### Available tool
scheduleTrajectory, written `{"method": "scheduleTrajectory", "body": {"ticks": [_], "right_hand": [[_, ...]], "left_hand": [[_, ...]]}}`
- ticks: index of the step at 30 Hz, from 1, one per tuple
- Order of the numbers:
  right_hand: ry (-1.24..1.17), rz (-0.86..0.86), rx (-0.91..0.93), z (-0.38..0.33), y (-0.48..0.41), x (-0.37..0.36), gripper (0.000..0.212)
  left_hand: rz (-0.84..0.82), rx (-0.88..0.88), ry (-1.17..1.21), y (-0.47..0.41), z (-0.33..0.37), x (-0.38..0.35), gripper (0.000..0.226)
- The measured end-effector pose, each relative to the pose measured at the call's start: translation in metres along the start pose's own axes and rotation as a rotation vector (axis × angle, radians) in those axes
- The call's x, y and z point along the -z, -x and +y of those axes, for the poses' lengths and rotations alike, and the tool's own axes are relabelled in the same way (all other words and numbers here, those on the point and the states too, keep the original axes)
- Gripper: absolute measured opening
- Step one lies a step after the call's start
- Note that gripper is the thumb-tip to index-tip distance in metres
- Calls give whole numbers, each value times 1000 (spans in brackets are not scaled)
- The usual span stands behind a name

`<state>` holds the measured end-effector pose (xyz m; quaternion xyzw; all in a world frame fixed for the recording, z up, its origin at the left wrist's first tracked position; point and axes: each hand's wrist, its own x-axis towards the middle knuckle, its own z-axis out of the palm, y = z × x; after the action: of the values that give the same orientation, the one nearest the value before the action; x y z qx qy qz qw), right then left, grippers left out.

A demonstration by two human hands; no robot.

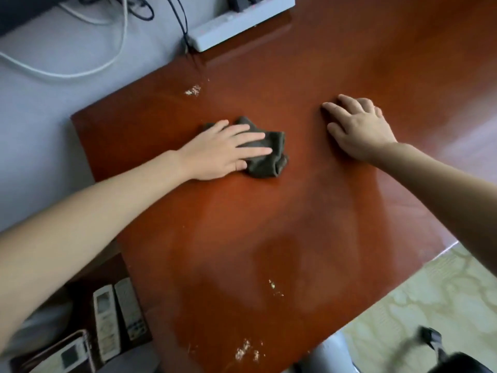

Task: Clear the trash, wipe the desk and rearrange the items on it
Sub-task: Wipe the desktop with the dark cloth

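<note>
My left hand [223, 153] presses flat, fingers straight, on the crumpled cloth [271, 160] mid-desk [295, 238], its bunched length running rightward past my fingertips, while my right hand [360, 127] rests splayed on wood nearby.

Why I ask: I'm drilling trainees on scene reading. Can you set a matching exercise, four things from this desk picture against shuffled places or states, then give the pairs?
Things
1. cloth
2. right hand
3. power strip
4. remote controls

Places or states
A. at the far edge of the desk
B. flat on bare desk wood, holding nothing
C. lower down, beside the desk's near left edge
D. pressed under the left hand

Pairs: 1-D, 2-B, 3-A, 4-C
</note>
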<state>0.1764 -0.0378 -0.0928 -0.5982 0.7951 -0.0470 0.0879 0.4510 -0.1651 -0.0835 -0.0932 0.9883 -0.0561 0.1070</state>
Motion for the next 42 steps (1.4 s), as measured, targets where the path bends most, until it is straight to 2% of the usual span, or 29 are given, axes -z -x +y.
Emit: {"method": "scheduleTrajectory", "body": {"ticks": [3,7,15,17,19,22,25,27,31,33,36,42], "right_hand": [[-2,9,69,-10,-22,0,46],[-3,8,108,-19,-54,5,47],[11,-17,254,-43,-96,5,47],[-7,-32,322,-58,-106,2,47],[-25,-56,413,-73,-115,-1,47],[21,-106,530,-88,-126,-6,54],[70,-166,585,-90,-137,-8,62],[93,-172,616,-86,-141,-8,62],[94,-181,652,-80,-143,-8,58],[81,-193,647,-80,-145,-7,57],[76,-202,646,-82,-146,-4,57],[72,-213,652,-85,-145,-2,57]], "left_hand": [[3,194,38,-17,-38,2,51],[12,318,121,-47,-73,1,50],[31,385,362,-41,-150,-17,49],[3,363,437,-13,-154,-21,51],[-21,259,453,23,-146,-27,50],[-39,120,408,66,-127,-40,53],[-21,74,321,63,-140,-48,55],[5,140,298,41,-163,-45,52],[-5,413,349,-4,-207,-35,52],[14,470,383,-4,-216,-37,51],[69,541,418,30,-216,-43,51],[-49,707,476,147,-205,-56,51]]}}
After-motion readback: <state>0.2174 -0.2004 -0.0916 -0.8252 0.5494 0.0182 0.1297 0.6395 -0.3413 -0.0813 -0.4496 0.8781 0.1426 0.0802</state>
